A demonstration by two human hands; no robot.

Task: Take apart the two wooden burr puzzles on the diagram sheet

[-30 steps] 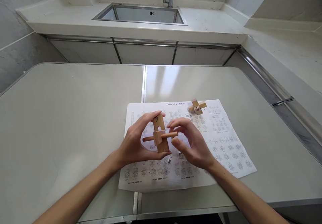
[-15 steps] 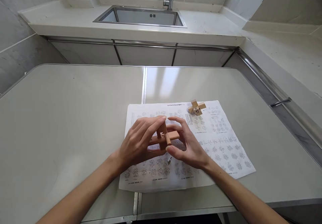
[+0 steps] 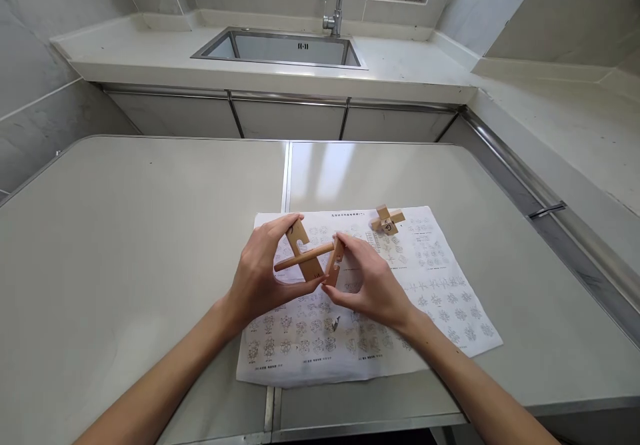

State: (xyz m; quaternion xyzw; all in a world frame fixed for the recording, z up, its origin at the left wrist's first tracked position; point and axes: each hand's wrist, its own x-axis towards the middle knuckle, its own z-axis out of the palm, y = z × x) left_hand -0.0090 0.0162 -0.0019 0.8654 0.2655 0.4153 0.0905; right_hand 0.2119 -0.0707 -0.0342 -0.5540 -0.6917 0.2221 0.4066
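Observation:
My left hand (image 3: 260,275) grips a flat notched wooden puzzle piece (image 3: 299,240) with a round wooden rod (image 3: 303,257) running through it. My right hand (image 3: 367,284) pinches a second, smaller notched wooden block (image 3: 335,263) at the rod's right end. Both hands hover just above a printed instruction sheet (image 3: 440,285) lying on the table. A small assembled wooden cross puzzle (image 3: 387,219) rests on the sheet's far edge, beyond my right hand.
The grey table (image 3: 125,232) has a seam down its middle. Behind it runs a white counter with a steel sink (image 3: 280,48) and a tap (image 3: 336,5). A counter edge with a metal rail (image 3: 530,185) flanks the right side.
The pieces have been turned and pulled apart: the smaller block now sits at the rod's right end in my right fingers. The view has tilted up a little.

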